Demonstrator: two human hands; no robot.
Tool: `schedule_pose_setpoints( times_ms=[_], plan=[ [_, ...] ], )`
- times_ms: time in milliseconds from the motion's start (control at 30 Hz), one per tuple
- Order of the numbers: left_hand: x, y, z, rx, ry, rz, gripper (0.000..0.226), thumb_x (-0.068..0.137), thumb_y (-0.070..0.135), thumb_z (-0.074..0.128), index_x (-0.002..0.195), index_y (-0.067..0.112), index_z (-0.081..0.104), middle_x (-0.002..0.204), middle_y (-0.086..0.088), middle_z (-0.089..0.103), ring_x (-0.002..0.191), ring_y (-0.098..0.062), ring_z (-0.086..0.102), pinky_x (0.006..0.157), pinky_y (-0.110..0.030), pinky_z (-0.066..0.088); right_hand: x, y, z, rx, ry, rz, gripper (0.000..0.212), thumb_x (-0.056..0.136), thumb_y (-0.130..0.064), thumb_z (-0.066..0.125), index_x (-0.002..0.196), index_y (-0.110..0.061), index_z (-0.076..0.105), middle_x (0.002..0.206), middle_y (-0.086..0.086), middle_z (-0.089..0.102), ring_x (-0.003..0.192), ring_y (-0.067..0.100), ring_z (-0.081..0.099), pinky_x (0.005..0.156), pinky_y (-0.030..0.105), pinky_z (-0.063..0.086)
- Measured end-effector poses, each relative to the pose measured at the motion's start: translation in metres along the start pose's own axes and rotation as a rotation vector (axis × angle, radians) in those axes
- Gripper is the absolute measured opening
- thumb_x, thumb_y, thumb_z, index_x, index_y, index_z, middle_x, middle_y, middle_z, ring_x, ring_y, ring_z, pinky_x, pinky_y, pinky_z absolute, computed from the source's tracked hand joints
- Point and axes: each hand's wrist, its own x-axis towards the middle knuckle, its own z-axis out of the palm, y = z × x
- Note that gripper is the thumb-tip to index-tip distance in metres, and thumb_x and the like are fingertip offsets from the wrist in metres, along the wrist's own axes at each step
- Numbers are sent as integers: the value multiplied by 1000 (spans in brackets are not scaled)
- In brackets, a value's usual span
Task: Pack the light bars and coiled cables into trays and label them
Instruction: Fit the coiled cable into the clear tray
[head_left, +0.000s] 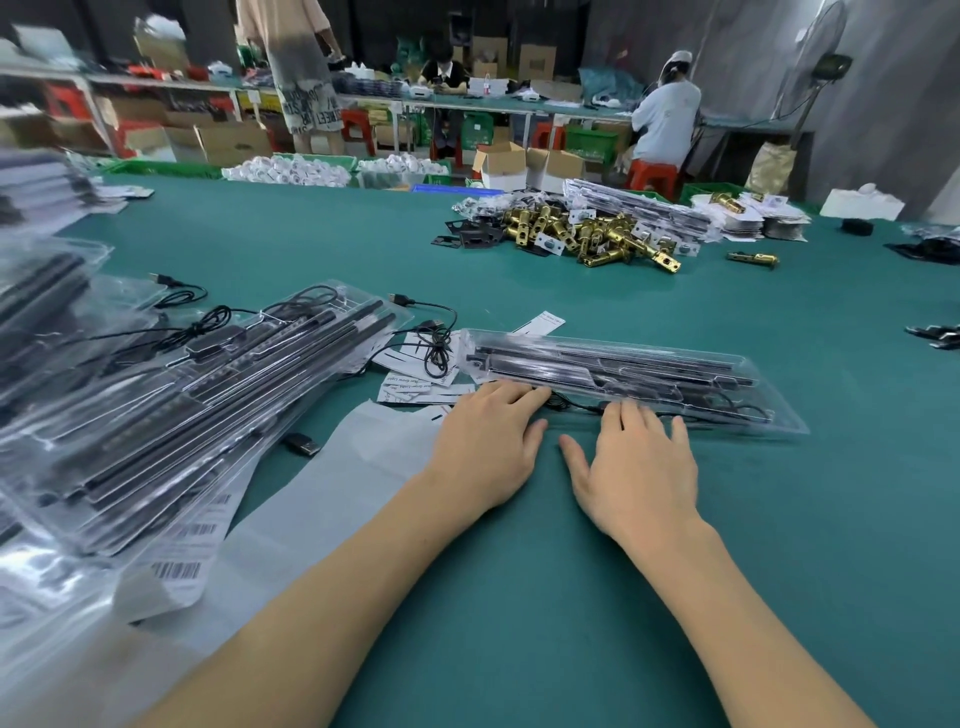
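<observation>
A clear plastic tray holding black light bars lies across the green table in front of me. My left hand rests flat with its fingertips on the tray's near edge. My right hand lies flat beside it, fingers spread, touching the same edge over a thin black cable. A pile of filled trays sits to the left. A coiled black cable lies on white label cards between the pile and the tray.
Barcode label sheets and white backing paper lie at the lower left. A heap of brass latch parts sits further back. Loose USB cables trail at the left. People work at benches beyond the table.
</observation>
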Motion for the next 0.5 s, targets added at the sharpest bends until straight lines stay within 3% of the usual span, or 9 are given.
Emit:
schedule_pose_setpoints(
  times_ms=[100, 200, 233, 300, 367, 500],
  plan=[
    [0, -1, 2, -1, 12, 0, 45, 103, 35, 43, 147, 25, 46, 142, 5, 54, 133, -19, 44, 109, -34, 33, -4, -4, 2, 81, -29, 9, 77, 103, -56, 24, 157, -2, 13, 165, 15, 17, 153, 28, 13, 124, 44, 15],
    [-1, 1, 0, -17, 12, 11, 45, 103, 34, 44, 147, 25, 47, 143, 4, 53, 134, -19, 44, 110, -33, 33, -9, -7, -5, 76, -48, -8, 70, 104, -49, 31, 154, -1, 21, 159, 22, 25, 148, 35, 21, 120, 41, 23],
    [-2, 1, 0, -18, 14, 8, 45, 103, 34, 43, 148, 25, 46, 143, 5, 53, 134, -19, 43, 110, -33, 33, -10, -9, -10, 66, -55, -16, 64, 103, -47, 34, 150, -3, 31, 153, 23, 34, 143, 36, 29, 115, 39, 30],
    [0, -1, 0, -1, 12, 12, 45, 103, 34, 42, 148, 26, 45, 144, 6, 52, 135, -18, 42, 110, -33, 33, -12, -15, -28, 51, -27, -55, 45, 101, -43, 41, 130, -11, 54, 129, 16, 57, 123, 33, 50, 89, 36, 41],
    [0, 0, 0, 43, 5, 21, 45, 101, 31, 44, 146, 25, 46, 143, 5, 52, 133, -18, 43, 108, -32, 33, -10, -24, -51, 65, 53, -99, 28, 97, -39, 48, 109, -21, 66, 105, 7, 67, 101, 30, 63, 69, 33, 36],
    [-6, 3, -9, -131, 37, -54, 34, 96, 13, 52, 129, 7, 57, 126, -13, 59, 112, -26, 52, 85, -26, 34, 14, -72, -83, 222, 235, -288, 15, 87, -30, 57, 93, -22, 68, 89, 2, 66, 81, 28, 61, 63, 30, 38]
  ],
)
